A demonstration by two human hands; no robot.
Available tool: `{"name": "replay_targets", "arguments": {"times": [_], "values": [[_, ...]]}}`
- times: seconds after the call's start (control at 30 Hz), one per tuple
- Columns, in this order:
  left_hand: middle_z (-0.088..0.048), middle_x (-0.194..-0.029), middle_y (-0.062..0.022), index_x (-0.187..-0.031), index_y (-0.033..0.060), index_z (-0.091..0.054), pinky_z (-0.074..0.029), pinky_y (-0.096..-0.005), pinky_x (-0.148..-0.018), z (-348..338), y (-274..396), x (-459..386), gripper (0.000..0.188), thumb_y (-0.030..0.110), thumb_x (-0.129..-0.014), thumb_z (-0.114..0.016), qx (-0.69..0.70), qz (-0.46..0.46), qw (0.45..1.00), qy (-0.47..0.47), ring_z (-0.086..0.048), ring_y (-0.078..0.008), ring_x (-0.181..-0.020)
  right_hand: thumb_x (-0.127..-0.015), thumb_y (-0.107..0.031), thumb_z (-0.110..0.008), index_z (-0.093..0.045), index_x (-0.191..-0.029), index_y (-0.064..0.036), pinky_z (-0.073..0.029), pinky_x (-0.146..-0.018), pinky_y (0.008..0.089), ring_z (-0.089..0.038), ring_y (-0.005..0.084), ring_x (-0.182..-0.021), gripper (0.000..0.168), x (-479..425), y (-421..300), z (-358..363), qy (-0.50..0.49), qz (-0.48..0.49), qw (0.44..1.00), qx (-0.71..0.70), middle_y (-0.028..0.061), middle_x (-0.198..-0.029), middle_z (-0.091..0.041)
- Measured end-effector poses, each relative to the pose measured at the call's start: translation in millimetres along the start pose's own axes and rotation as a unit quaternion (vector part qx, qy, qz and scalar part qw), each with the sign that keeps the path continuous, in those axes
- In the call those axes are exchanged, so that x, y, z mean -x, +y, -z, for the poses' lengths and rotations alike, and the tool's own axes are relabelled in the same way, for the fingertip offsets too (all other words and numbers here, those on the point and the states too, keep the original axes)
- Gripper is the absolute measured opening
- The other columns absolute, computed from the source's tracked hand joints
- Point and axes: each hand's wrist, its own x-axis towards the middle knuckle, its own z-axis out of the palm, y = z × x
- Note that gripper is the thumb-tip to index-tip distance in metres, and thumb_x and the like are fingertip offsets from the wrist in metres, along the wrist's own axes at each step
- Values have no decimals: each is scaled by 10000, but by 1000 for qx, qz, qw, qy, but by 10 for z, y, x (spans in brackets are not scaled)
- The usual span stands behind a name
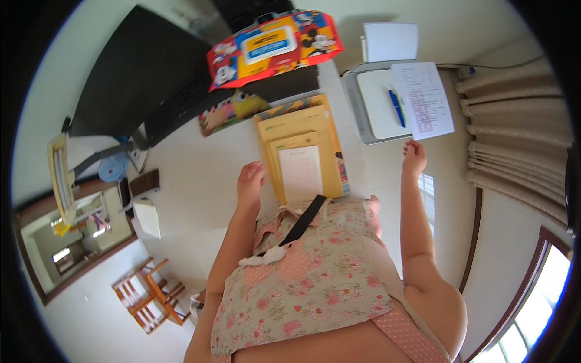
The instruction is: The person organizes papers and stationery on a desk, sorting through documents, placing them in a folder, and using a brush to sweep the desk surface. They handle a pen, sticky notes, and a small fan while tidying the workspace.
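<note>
My left hand (pixel 251 181) is loosely curled above the white desk, holding nothing that I can see. Just to its right lies a stack of yellow envelopes (pixel 297 127), topped by a small printed form sheet (pixel 300 171) with a grid. My right hand (pixel 414 159) has bent fingers close to the lower corner of a printed sheet of paper (pixel 424 102); whether they touch or pinch it, I cannot tell. That sheet lies partly across a white and grey printer (pixel 374 102). Beside the sheet, a blue pen (pixel 396 109) rests on the printer lid.
A red wet-wipes pack (pixel 277 47) stands behind the envelopes. At the left are a black monitor (pixel 145 72), a keyboard (pixel 181 109), a desk lamp (pixel 62 177), a blue tape roll (pixel 112 169) and a brush (pixel 144 182). Beige curtains (pixel 513 136) hang at the right.
</note>
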Motion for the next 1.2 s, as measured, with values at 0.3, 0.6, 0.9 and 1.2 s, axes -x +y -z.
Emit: {"name": "replay_targets", "arguments": {"times": [0.3,0.6,0.9,1.2], "values": [[-548,-1123,-78,-1179,27,-481,-410,-276,-813,-65,-241,-12,416,114,-780,-560,-83,28,992,-85,-519,-153,-982,-775,-66,-577,-550,-1097,-24,-435,-848,379,-517,310,-1006,326,1416,-672,-544,-254,205,931,163,170,-1142,-530],[-627,-739,-94,-907,-3,-600,-466,-313,-610,121,-987,-290,227,98,-708,-559,-149,-126,975,-102,-577,-179,-656,-752,-152,-614,-549,-1169,-96,-294,-1000,478,-312,337,-1253,426,1765,-947,-809,-402,418,756,303,136,-1365,-351],[-596,-859,-24,-966,13,-595,-449,-235,-715,495,-1250,596,261,220,-806,-601,-14,64,994,-91,-553,-100,-797,-756,-137,-593,-444,-1286,-135,-221,-1032,503,-212,279,-1330,551,1968,-724,-705,-473,442,659,383,84,-1447,-235],[-625,-810,-47,-887,29,-609,-465,-267,-657,1292,-1325,767,208,215,-793,-598,59,4,996,-72,-576,-121,-719,-775,-104,-580,-543,-1123,-31,-335,-970,465,-380,343,-1195,358,2286,-597,-794,-407,427,730,345,177,-1276,-425]]}}
